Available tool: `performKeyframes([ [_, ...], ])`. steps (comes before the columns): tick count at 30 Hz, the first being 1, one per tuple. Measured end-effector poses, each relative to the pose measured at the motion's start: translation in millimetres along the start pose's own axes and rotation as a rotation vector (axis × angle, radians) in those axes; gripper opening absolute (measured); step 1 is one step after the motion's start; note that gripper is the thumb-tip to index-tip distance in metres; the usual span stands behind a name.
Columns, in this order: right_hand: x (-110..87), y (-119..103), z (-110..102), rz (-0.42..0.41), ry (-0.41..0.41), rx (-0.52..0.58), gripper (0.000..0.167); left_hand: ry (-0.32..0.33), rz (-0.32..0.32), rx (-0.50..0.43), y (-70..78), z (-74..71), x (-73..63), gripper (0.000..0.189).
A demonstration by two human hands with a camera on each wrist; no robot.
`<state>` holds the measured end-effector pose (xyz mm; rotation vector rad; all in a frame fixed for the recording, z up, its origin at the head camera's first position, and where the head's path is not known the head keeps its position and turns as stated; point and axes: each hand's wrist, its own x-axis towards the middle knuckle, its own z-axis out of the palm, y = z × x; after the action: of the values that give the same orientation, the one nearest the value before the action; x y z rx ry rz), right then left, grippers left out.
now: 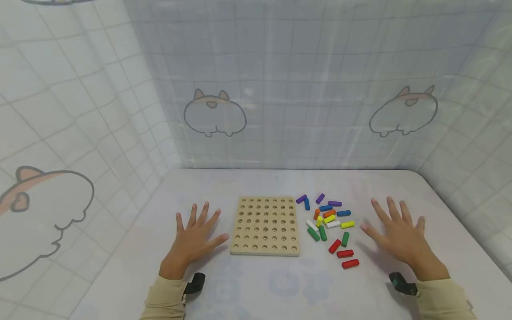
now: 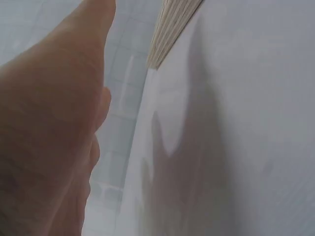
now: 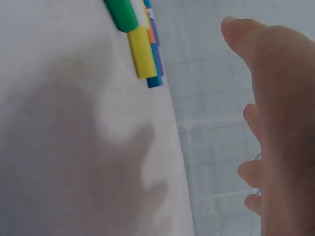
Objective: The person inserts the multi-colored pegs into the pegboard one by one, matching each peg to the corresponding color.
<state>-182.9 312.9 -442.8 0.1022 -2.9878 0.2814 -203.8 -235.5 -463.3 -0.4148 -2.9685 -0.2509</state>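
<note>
Both hands are without any load: the left hand (image 1: 194,242) and the right hand (image 1: 402,242) have their fingers spread wide apart, and neither holds a thing. Each hand is held above the worktop (image 1: 276,298) with the back upward, and in the two wrist views its shadow falls on the white surface beneath it. The left forearm comes from the near side and this hand points forward and a little to the right; the right hand points forward and a little to the left. Each wrist carries a dark device below the thumb, just beyond the beige sleeve (image 1: 164,298).

Just to the right of the left hand lies the wooden board (image 1: 261,225) with rows of round holes, its left edge near the thumb. To the left of the right hand lie the scattered pegs. The yellow peg (image 1: 347,225) is near this thumb; the red peg (image 1: 350,264) lies nearer to the person, and the purple peg (image 1: 334,203) lies farther forward.
</note>
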Motion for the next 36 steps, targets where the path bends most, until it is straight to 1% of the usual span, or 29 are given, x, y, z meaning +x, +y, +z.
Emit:
performKeyframes([
  [3,-1.5,-5.1,3.6,-0.018,-0.01,-0.003,0.095,0.002,0.04,-0.017,4.7,0.9,-0.3,0.084],
  [6,-3.3,-10.9,7.4,-0.035,-0.022,-0.003,0.094,-0.02,0.059,-0.043,9.1,2.8,0.1,0.082],
  [9,-7.3,-15.9,11.8,-0.05,-0.043,0.016,0.094,-0.044,0.078,-0.096,13.1,4.3,0.4,0.081],
  [13,-8.7,-20.8,12.8,-0.098,-0.026,0.061,0.089,-0.065,0.11,-0.179,16.1,6.7,2.7,0.079],
  [19,-10.4,-23.8,10.7,-0.155,-0.016,0.195,0.074,-0.11,0.143,-0.28,17.7,11.2,7.0,0.076],
  [22,-13.8,-24.0,13.4,-0.171,0.012,0.298,0.062,-0.115,0.155,-0.308,18.8,13.6,7.4,0.075],
  [26,-19.3,-26.1,17.2,-0.184,0.071,0.413,0.045,-0.122,0.162,-0.328,20.1,17.9,6.5,0.073],
  [29,-22.7,-28.4,18.8,-0.181,0.093,0.449,0.036,-0.134,0.17,-0.324,21.8,20.6,6.7,0.072],
  [33,-23.9,-31.1,19.2,-0.15,0.07,0.505,0.025,-0.135,0.168,-0.323,24.6,18.2,7.9,0.072],
  [36,-24.6,-32.1,19.6,-0.114,0.015,0.562,0.02,-0.142,0.157,-0.327,25.9,14.3,8.3,0.072],
])
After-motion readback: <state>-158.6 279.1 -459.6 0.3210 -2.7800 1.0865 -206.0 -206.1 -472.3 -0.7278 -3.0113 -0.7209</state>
